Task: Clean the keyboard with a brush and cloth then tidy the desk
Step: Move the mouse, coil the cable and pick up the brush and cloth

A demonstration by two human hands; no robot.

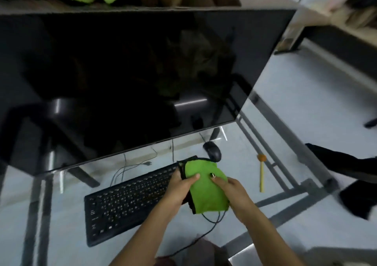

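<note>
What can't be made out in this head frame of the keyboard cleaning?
- Right end of the keyboard: covered by the green cloth and both hands.
- Left hand fingers: tucked behind the cloth.
- Small dark object by the right hand fingertips: too small to identify.
- Brush bristles: blurred.
- Monitor screen: dark, showing only reflections.
</note>
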